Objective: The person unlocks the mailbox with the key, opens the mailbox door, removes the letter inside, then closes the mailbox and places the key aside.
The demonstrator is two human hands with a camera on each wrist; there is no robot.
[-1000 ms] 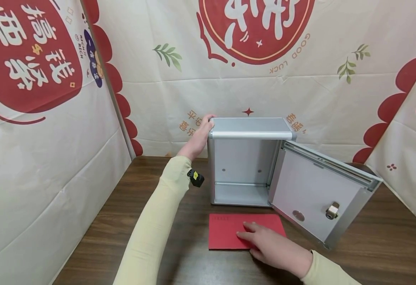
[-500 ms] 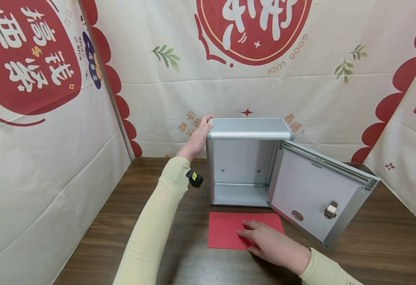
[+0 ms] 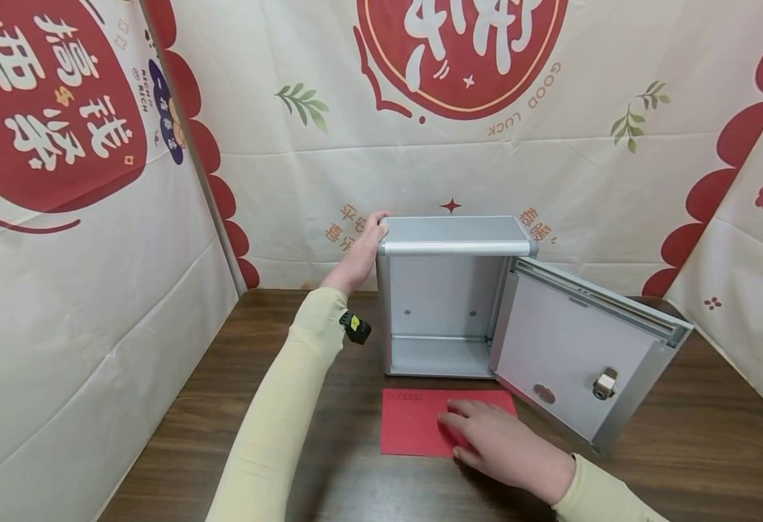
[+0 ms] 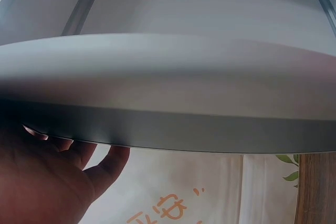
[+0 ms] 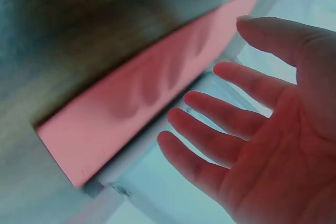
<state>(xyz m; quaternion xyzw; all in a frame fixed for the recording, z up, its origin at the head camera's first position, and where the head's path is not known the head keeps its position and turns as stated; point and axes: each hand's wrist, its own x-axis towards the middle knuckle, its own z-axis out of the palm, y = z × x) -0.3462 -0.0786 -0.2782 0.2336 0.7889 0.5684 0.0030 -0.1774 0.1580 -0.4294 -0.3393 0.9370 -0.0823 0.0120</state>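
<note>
A grey metal lockable mailbox [image 3: 456, 235] stands upright on the table, its door [image 3: 564, 341] swung wide to the right. My left hand [image 3: 362, 255] grips the upper left side near the back, fingers curled round the rear edge in the left wrist view. A red envelope [image 3: 407, 428] with a row of small printed squares lies flat in front of the mailbox. Over its right part hovers my right hand [image 3: 502, 444], fingers spread and holding nothing. The right wrist view shows a gap between these fingertips and the envelope, with finger shadows on the red paper.
The door's lock [image 3: 605, 383] and a round disc [image 3: 544, 394] face me. The door projects over the right side of the brown wooden table [image 3: 225, 406]. Printed cloth walls [image 3: 486, 174] enclose the table at the back and both sides.
The envelope lies flatter, its dark front edge gone and the printed squares clearer. My right hand has shifted slightly over it. The left hand keeps its grip; the head view drifts a little.
</note>
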